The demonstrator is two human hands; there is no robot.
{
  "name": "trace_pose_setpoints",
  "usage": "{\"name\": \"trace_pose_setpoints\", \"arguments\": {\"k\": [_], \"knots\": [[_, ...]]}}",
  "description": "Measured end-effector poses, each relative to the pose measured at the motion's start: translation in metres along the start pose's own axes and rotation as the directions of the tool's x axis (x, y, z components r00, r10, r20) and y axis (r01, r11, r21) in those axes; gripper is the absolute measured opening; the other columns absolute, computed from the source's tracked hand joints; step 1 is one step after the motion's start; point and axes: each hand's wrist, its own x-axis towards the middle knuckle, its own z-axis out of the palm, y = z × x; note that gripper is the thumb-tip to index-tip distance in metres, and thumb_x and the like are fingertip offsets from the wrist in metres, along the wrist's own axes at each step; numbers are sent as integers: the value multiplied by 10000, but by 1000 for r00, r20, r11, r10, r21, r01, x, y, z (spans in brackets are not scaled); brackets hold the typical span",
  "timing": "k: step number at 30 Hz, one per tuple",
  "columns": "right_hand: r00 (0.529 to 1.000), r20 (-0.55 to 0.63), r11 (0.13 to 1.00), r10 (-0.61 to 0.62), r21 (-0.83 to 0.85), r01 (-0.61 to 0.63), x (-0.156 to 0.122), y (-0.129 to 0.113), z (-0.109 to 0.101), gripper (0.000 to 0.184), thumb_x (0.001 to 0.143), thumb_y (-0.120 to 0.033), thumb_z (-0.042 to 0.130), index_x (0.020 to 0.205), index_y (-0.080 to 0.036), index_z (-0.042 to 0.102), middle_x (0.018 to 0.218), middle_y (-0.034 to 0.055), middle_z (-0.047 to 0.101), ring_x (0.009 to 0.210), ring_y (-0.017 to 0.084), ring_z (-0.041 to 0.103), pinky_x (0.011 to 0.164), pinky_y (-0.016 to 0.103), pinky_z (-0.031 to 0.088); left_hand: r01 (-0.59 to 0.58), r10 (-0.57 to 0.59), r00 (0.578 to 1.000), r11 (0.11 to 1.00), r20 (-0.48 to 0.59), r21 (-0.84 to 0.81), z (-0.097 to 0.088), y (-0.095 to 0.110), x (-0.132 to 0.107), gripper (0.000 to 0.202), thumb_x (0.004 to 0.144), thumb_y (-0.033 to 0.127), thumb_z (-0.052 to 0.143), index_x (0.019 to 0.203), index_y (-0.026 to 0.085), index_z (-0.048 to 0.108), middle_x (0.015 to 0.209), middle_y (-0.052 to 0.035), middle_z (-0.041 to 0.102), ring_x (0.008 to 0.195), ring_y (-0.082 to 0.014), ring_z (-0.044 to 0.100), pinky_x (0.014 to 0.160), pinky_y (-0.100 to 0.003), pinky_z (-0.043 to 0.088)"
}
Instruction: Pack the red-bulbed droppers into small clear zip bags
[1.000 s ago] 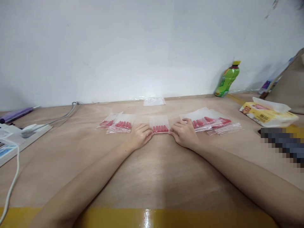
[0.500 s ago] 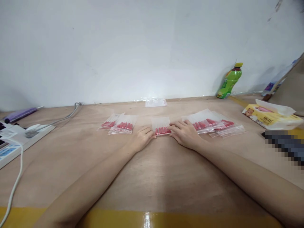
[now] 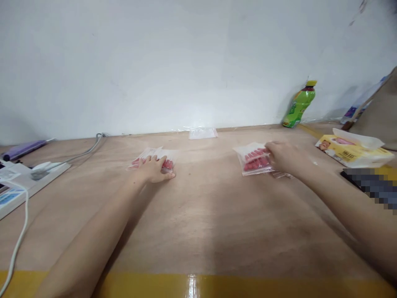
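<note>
Small clear zip bags filled with red pieces lie on a wooden table. My left hand rests with fingers curled on the left pile of bags. My right hand lies on the right pile of bags, its fingers closed over the pile's right side; motion blurs both hands. An empty clear bag lies flat at the back by the wall.
A green bottle leans at the wall on the right. A yellow tissue pack sits at the right edge. A white power strip with a grey cable and a purple pen lie at the left.
Both hands left the middle, where they held a single bag between them. The left hand went to the left pile, the right hand to the right pile. The middle bag is gone from its spot.
</note>
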Motion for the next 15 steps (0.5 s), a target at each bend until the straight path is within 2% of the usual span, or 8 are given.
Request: {"name": "trace_pose_setpoints", "arguments": {"k": [2,4,7,9,10,12,15], "knots": [[996,60,995,61,-88,-56,-8,6,-8,132,695,-94,473,736,-154,584,788,88,632,675,213,538,742,397,314,-10,10,999,1000,30,-6,-3,-3,-1,777,698,658,513,1289,165,399,1264,-220,439,1147,-428,394,880,-623,258],[999,-13,993,40,-107,-42,-12,-1,-17,174,702,-91,458,787,-153,596,876,95,634,782,228,545,843,454,253,-43,44,999,999,26,-9,-4,1,-2,705,731,633,497,1260,171,436,1207,-212,487,1103,-398,447,896,-609,250],[987,-125,995,-97,19,100,-10,-31,-27,168,729,-116,454,805,-159,597,921,82,630,881,225,533,913,450,197,-134,134,991,991,-22,-16,2,21,-3,602,804,584,430,1274,208,428,1129,-165,531,1054,-347,494,938,-579,227],[973,-130,963,-188,169,209,-5,-55,-26,152,739,-126,457,789,-170,594,871,58,633,860,204,541,889,410,242,-209,207,976,977,-65,-34,10,41,-4,585,829,559,411,1323,251,363,1122,-128,528,1052,-315,502,954,-512,274],[967,-129,937,-219,249,245,-3,-67,-23,156,742,-121,453,789,-172,593,853,53,631,844,194,545,855,379,279,-253,248,964,966,-96,-50,15,53,-4,577,847,542,390,1348,264,318,1169,-119,495,1077,-299,487,957,-473,302],[951,-118,860,-284,406,307,3,-87,-14,154,750,-131,463,827,-167,592,868,59,621,840,180,547,786,319,339,-381,340,907,914,-250,-139,28,76,-3,516,881,459,380,1337,219,350,1176,-126,476,1087,-276,481,945,-419,353],[929,-96,773,-358,528,352,9,-106,3,172,742,-197,534,902,-161,586,931,75,598,881,187,537,767,289,380,-485,354,839,830,-413,-275,44,102,2,448,895,365,395,1302,180,400,1199,-121,455,1091,-234,484,941,-361,393]]}}
